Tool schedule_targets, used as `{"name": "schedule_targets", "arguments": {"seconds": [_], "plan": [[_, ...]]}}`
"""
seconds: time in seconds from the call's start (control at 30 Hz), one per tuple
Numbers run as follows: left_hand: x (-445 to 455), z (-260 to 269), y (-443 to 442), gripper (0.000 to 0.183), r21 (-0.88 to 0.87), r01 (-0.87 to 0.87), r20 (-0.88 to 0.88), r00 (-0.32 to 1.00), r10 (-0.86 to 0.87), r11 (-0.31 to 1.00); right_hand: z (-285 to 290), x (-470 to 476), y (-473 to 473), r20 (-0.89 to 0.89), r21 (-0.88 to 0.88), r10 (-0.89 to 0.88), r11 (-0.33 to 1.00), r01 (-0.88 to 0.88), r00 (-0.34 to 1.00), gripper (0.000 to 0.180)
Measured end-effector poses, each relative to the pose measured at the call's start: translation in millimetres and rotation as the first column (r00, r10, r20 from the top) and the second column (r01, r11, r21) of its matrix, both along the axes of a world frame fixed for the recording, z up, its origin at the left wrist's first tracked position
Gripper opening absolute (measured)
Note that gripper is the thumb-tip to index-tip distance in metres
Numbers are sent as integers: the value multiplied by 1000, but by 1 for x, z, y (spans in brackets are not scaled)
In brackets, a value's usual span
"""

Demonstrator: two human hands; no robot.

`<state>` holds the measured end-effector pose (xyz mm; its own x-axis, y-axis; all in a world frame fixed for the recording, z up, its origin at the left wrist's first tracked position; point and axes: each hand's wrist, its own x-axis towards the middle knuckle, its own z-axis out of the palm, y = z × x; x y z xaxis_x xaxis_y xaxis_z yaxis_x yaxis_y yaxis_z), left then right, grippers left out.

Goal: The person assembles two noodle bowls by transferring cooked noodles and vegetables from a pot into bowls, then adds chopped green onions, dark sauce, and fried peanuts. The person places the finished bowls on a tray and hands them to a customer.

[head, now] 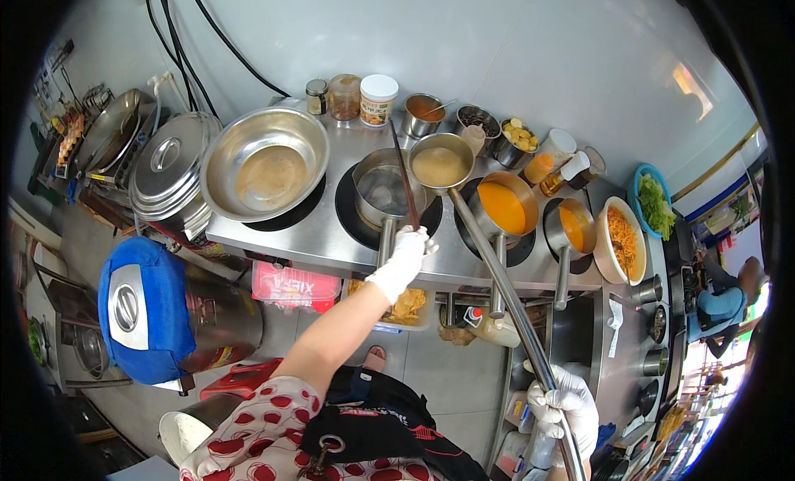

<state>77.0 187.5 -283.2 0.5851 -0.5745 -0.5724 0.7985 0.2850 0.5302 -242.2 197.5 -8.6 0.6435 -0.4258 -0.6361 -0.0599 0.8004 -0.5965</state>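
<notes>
In a white glove, my left hand (402, 257) grips a pair of dark chopsticks (404, 177) that slant up past a steel saucepan (366, 183). The pan holds some liquid and sits on a black cooking plate; its handle (386, 237) runs beside that hand. Lower right, my gloved right hand (562, 401) is closed around the long metal handle (497, 263) of a ladle (442, 161). Cloudy broth fills much of the ladle's bowl, which is held level above the counter, right of the saucepan.
Right of the ladle stand two saucepans of orange soup (502, 205) (570, 227) and a bowl of shredded orange food (621, 242). A wide steel basin (267, 118) is at left. Jars (377, 102) and sauce bottles line the wall. A person (723, 304) is far right.
</notes>
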Motion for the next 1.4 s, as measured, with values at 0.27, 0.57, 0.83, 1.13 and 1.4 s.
{"name": "schedule_targets", "arguments": {"seconds": [0.27, 0.57, 0.83, 1.13, 1.4], "plan": [[-22, 60, 160, 8, -13, 15, 225, 974, -11, 1000, -8, 5, -24, -155, -152, 180, 967, -204, 971, 43], [-26, 45, 304, 19, 13, -267, 281, 926, 252, 964, -13, 27, -4, -257, -303, 233, 902, -307, 938, 43], [-16, 52, 390, 19, 26, -288, 297, 917, 268, 957, -16, 45, 41, -303, -401, 176, 868, -292, 937, 53], [-5, 58, 455, 21, 48, -232, 339, 919, 203, 972, -38, 69, 89, -461, -554, 137, 727, -405, 877, 46], [3, 51, 488, 20, 17, -253, 321, 918, 234, 967, -80, 65, 108, -537, -687, 77, 537, -489, 840, 52]]}}
